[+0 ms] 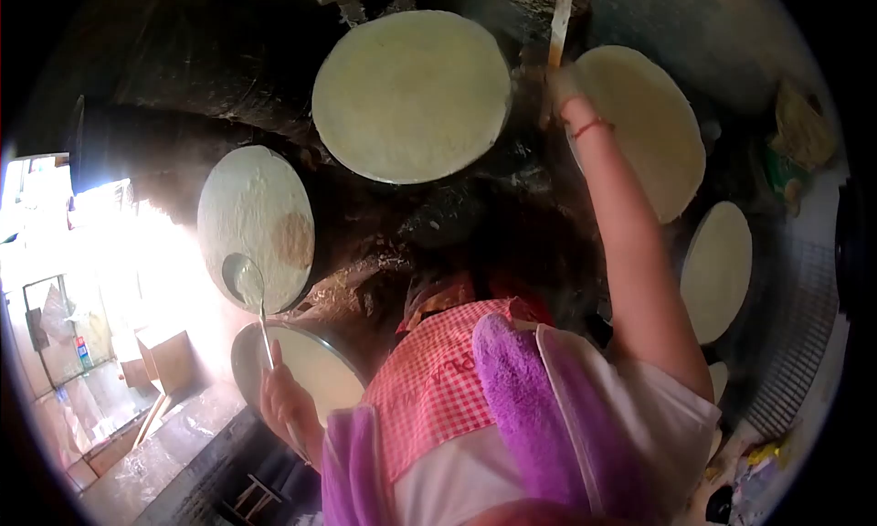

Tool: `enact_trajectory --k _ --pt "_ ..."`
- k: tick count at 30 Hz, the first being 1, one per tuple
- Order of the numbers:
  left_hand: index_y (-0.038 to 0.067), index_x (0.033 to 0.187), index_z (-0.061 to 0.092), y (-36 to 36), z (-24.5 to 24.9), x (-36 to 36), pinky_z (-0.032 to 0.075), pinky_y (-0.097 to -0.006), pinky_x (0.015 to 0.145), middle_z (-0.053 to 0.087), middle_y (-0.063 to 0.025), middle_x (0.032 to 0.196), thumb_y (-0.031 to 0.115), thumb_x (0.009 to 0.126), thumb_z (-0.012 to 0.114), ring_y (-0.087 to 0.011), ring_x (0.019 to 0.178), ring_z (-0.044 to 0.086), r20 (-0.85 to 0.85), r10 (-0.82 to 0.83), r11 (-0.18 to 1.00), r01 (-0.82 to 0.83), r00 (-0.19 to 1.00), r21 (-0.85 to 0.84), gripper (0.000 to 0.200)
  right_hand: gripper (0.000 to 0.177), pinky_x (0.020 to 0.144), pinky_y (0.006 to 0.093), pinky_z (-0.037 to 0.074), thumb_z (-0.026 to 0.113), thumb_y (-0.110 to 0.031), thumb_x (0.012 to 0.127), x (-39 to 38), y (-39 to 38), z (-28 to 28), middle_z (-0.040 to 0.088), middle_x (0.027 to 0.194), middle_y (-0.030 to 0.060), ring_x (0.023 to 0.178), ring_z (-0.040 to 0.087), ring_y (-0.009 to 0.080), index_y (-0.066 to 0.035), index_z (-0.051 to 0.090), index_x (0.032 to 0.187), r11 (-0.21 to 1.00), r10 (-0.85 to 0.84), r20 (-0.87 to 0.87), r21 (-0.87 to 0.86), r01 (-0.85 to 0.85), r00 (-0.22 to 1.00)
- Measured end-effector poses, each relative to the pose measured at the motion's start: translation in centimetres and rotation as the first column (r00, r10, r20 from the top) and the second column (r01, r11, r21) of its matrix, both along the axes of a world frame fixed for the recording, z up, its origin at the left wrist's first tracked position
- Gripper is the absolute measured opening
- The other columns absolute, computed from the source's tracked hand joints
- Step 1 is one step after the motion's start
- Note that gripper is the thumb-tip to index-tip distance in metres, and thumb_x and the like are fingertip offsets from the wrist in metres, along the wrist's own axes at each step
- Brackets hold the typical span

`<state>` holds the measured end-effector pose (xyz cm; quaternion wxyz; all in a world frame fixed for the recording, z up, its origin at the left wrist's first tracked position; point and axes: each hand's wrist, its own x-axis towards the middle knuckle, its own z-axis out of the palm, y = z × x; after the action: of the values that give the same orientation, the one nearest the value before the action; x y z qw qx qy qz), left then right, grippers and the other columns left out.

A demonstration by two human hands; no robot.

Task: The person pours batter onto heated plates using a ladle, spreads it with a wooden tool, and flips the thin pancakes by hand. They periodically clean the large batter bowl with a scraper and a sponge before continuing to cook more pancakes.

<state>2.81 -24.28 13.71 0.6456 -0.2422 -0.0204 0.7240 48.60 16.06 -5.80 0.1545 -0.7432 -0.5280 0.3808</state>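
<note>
My left hand (288, 400) is wrapped round the handle of a metal ladle (244, 281), whose bowl is over the lower part of the left round griddle (239, 183). Pale wet batter coats most of that griddle, with a brownish bare patch (294, 241) at its right. Below the ladle is a wide basin (315, 371) of creamy batter, partly behind my hand. At upper right, my right hand (564, 89) is closed round a flat wooden stick (560, 32). It is beside the left edge of a batter-covered griddle (644, 128); dim light and blur obscure the fingers.
A large round griddle (411, 96) with an even pale layer is at the top centre. Another pale round (718, 272) lies at far right, near a dark grille (795, 371). Cardboard boxes (166, 361) stand at left by bright light.
</note>
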Motion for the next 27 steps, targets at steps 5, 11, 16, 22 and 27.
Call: enact_trajectory --k 5,11,16,22,27 --pt "-0.007 0.145 0.013 -1.4 1.3 1.4 0.031 -0.0193 0.043 0.036 0.0026 0.07 0.018 0.102 0.029 -0.0047 0.049 0.031 -0.038 0.069 0.994 -0.072 0.997 -0.082 0.052 0.042 0.077 0.0418 0.054 0.065 -0.036 0.082 -3.0 5.2 3.3 0.065 0.103 0.0228 0.093 0.065 0.0368 -0.007 0.064 0.112 0.882 0.375 0.469 0.085 -0.464 0.799" --pt "-0.008 0.144 0.014 -3.1 0.5 1.0 0.03 -0.0189 0.043 0.035 0.0031 0.067 0.018 0.103 0.029 -0.0042 0.048 0.031 -0.058 0.11 0.992 -0.113 0.992 -0.054 0.051 0.053 0.07 0.0444 0.051 0.072 -0.032 0.079 -6.7 6.2 4.7 0.066 0.097 0.0235 0.085 0.065 0.0318 0.004 0.058 0.117 0.997 0.082 -0.023 0.005 -0.082 0.996" --pt "-0.008 0.144 0.013 -3.4 -0.2 -0.3 0.03 -0.0186 0.041 0.033 0.0015 0.073 0.019 0.104 0.025 -0.0047 0.049 0.028 -0.082 0.154 0.988 -0.155 0.985 -0.001 0.05 0.048 0.076 0.0407 0.049 0.074 -0.026 0.079 -5.9 6.6 3.4 0.067 0.1 0.0192 0.087 0.064 0.0285 0.007 0.062 0.112 0.99 0.032 0.029 0.138 -0.036 0.999" --pt "-0.01 0.143 0.016 -2.6 -2.4 -2.2 0.032 -0.0199 0.04 0.035 -0.0006 0.075 0.017 0.103 0.027 -0.0053 0.049 0.032 -0.136 0.097 0.994 -0.102 0.986 -0.026 0.049 0.042 0.072 0.0367 0.05 0.078 -0.025 0.074 -5.7 5.4 9.2 0.069 0.092 0.0131 0.08 0.064 0.0247 0.001 0.067 0.105 0.937 0.176 0.11 0.286 -0.2 0.978" --pt "-0.011 0.141 0.018 -2.0 -3.9 -4.3 0.035 -0.0222 0.041 0.039 -0.0033 0.079 0.017 0.103 0.029 -0.0066 0.051 0.035 -0.144 0.021 0.999 -0.026 0.989 -0.034 0.048 0.038 0.06 0.035 0.048 0.081 -0.027 0.07 -9.1 1.6 15.3 0.067 0.077 0.0103 0.063 0.062 0.0196 0.0 0.07 0.094 0.972 0.044 -0.021 0.232 -0.038 0.999"
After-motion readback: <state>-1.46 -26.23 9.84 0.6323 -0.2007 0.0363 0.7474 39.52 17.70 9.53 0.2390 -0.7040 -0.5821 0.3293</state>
